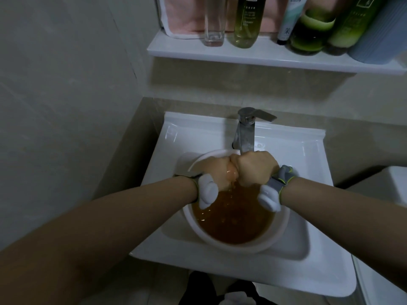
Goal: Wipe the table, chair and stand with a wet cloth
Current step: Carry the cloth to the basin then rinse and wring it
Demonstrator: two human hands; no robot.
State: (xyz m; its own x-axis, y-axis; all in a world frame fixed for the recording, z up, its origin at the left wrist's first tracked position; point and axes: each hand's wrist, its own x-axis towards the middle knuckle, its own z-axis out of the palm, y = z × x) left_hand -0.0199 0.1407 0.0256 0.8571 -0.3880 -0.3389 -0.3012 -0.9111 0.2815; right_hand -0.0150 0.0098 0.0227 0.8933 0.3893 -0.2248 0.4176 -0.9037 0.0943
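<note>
Over the white basin in the sink, you grip the wet cloth with both hands.
Your left hand and right hand are pressed together knuckle to knuckle just below the faucet, fingers of both clenched round the peach-orange cloth, which shows only in the gap between them. Drops fall from it into the brownish-orange water filling the basin. On the shelf above stand green bottles and a folded pink towel.
</note>
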